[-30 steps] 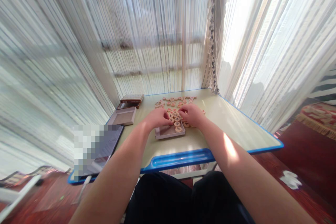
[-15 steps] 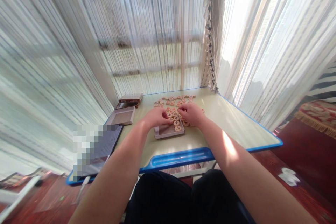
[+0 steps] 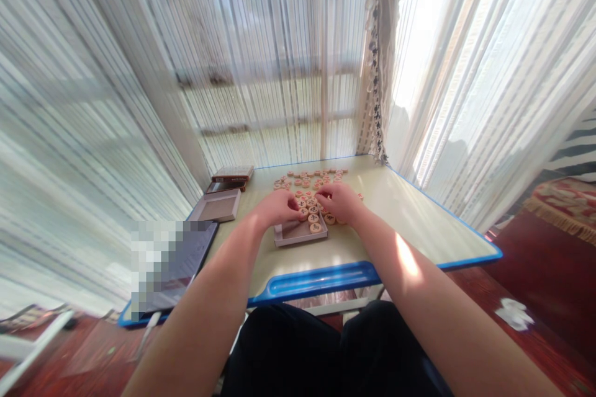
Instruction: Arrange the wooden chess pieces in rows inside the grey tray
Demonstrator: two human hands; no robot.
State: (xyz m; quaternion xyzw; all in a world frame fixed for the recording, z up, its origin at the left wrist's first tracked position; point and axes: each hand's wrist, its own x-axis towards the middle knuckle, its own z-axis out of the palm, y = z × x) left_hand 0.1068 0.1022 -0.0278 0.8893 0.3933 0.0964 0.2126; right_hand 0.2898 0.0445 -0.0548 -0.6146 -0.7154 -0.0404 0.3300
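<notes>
Round wooden Chinese chess pieces (image 3: 315, 227) with dark characters lie inside a shallow pale box tray (image 3: 300, 239) in front of me. My left hand (image 3: 278, 206) reaches over the tray's left side, thumb and fingers closed on one Chinese chess piece (image 3: 303, 213). My right hand (image 3: 339, 200) is at the tray's far right, its fingertips pinched together above the pieces; what they hold, if anything, is hidden. Just right of the tray, partly under this hand, lies another dark-marked piece (image 3: 329, 219). Farther back, red-marked pieces (image 3: 305, 183) are scattered on the table.
The cream table (image 3: 419, 223) has a blue rim with a molded blue trough (image 3: 321, 280) at its near edge. To the left lie a second shallow box part (image 3: 218, 206), stacked flat boxes (image 3: 233, 173) and a dark tablet-like slab (image 3: 190, 267). Sheer curtains (image 3: 279, 74) hang behind.
Both hands stay nearly in place. The left fingers shift slightly at the piece in the tray; the pieces look otherwise unchanged.
</notes>
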